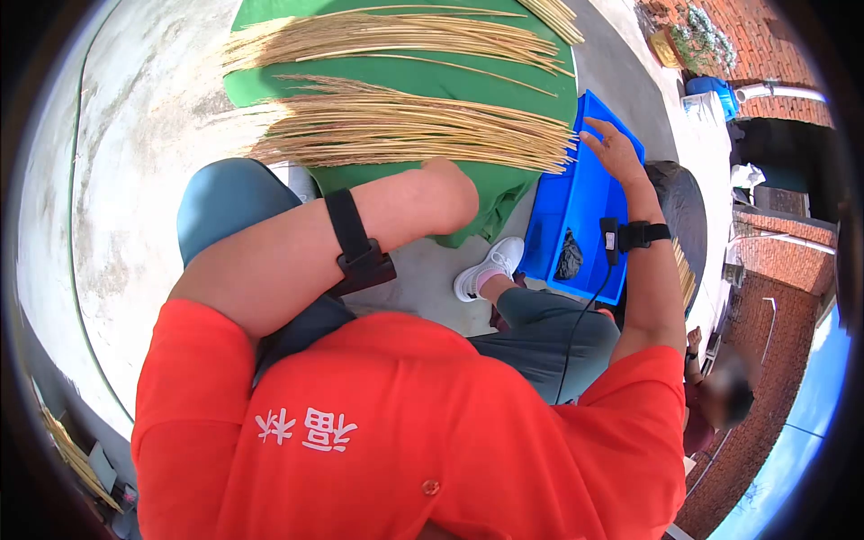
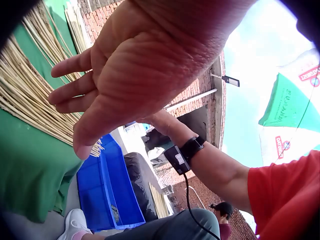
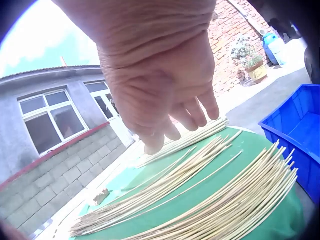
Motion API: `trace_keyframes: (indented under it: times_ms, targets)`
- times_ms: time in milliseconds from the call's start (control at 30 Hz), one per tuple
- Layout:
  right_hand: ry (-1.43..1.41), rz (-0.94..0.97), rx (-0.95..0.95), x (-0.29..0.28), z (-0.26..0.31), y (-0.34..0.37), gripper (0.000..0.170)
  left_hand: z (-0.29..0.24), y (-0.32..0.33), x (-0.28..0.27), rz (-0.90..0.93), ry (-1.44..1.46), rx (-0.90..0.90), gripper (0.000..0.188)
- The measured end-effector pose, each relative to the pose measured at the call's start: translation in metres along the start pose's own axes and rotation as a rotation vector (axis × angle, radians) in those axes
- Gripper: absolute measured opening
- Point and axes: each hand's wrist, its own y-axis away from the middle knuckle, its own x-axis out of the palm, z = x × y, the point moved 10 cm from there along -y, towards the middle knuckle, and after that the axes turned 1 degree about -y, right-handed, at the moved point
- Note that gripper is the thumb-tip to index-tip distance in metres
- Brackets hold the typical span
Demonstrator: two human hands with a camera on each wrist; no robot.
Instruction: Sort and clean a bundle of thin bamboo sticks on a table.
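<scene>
Head view faces down; close wrist views share stalks (image 1: 414, 126).

Rough straw-like stalks (image 1: 423, 130); smooth plastic crate (image 1: 551, 220)

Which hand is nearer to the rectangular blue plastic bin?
Right. In the head view, the right hand overlaps the bin; the left hand is farther off, over green cloth.

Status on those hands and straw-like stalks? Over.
Left hand open, empty; right hand likewise. Stalks lie in separate groups on green cloth. Blue bin alongside; nothing visibly blocking.
</scene>
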Motion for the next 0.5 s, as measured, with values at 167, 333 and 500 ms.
trace_keyframes:
  times_ms: [167,333,500]
  targets:
    - [-0.031,0.15,0.215,-0.073,-0.049,0.103,0.039,0.025,0.027,-0.033,-0.115,0.153,-0.053,0.038]
    - [-0.133,0.089,0.289,-0.066,-0.095,0.168,0.041,0.061,0.082,-0.111,-0.33,0.212,-0.061,0.044]
    - [-0.068,-0.1,0.125,-0.012,-0.097,0.158,0.057,0.115,0.097,-0.149,-0.402,0.232,-0.194,0.057]
